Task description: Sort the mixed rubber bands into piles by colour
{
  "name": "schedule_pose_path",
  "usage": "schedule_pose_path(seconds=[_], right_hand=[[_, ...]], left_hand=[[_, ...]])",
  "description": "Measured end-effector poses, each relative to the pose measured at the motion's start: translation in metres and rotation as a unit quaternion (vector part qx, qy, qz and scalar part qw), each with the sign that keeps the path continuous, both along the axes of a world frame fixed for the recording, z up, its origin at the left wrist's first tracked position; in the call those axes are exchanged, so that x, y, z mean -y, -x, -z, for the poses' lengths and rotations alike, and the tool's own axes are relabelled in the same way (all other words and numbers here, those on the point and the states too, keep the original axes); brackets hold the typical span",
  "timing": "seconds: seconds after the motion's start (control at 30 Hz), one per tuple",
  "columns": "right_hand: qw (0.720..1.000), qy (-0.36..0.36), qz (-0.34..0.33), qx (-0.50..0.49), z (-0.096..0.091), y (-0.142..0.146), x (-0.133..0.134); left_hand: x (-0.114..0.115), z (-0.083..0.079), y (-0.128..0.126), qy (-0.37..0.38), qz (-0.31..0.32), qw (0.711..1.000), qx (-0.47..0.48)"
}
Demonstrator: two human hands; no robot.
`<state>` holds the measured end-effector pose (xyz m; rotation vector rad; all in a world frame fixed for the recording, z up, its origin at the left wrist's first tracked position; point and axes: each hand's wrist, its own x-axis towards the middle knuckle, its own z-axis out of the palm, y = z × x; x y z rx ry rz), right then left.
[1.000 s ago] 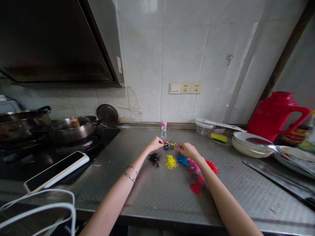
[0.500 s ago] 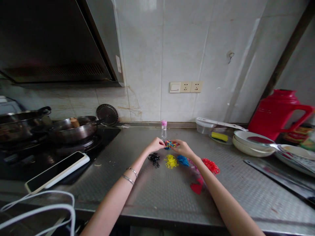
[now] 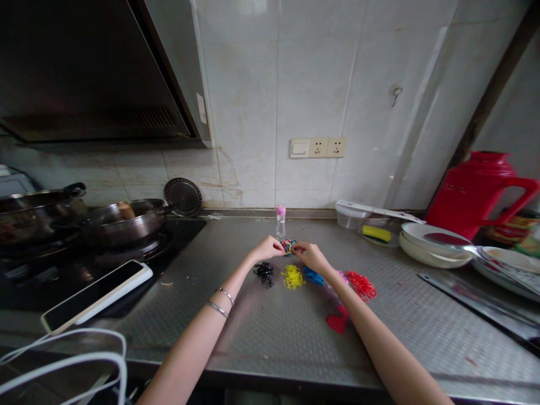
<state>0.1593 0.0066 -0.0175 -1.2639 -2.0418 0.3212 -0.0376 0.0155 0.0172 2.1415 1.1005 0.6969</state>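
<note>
A mixed heap of small coloured rubber bands [image 3: 288, 246] lies on the metal counter between my hands. My left hand [image 3: 270, 247] is closed at the heap's left edge, thumb and fingers pinching the bands. From the other side my right hand [image 3: 310, 256] pinches into the same heap with its fingertips together. Nearer to me lie single-colour piles: black bands [image 3: 264, 274], yellow bands [image 3: 293, 277], blue bands [image 3: 313, 275] and red bands [image 3: 361, 285]. Pink bands [image 3: 342, 277] are partly hidden by my right forearm. Just behind the heap stands a small clear bottle [image 3: 280, 225] with a pink cap.
A red heart-shaped piece [image 3: 336, 323] lies beside my right forearm. To the left are a phone on a white power bank [image 3: 97, 295], white cables [image 3: 97, 355] and a pan [image 3: 126, 222] on the stove. Bowls [image 3: 434, 250], a knife [image 3: 476, 306] and a red thermos [image 3: 472, 197] occupy the right.
My right hand has drawn its fingers together and turned slightly over the mixed heap. My left hand stays almost where it was.
</note>
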Motion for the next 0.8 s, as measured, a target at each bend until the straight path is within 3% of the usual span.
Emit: schedule_pose_path(seconds=[0.27, 0.4, 0.57, 0.67, 0.8], right_hand=[[0.999, 0.010, 0.040, -0.001, 0.002, -0.009, -0.004], [0.998, 0.014, 0.055, 0.001, 0.001, -0.011, -0.006], [0.999, 0.002, 0.034, 0.000, -0.008, 0.000, 0.005], [1.000, -0.020, -0.011, 0.008, -0.016, 0.016, 0.017], [0.994, -0.035, -0.100, 0.030, -0.022, 0.045, 0.034]], left_hand=[[0.013, -0.007, -0.004, 0.052, 0.062, 0.994, -0.067], [0.009, -0.006, 0.002, 0.068, 0.068, 0.993, -0.064], [-0.007, -0.007, 0.023, 0.024, -0.047, 0.999, -0.005], [-0.015, -0.006, 0.035, 0.019, -0.118, 0.992, 0.029], [-0.022, -0.001, 0.042, 0.006, -0.151, 0.986, 0.068]])
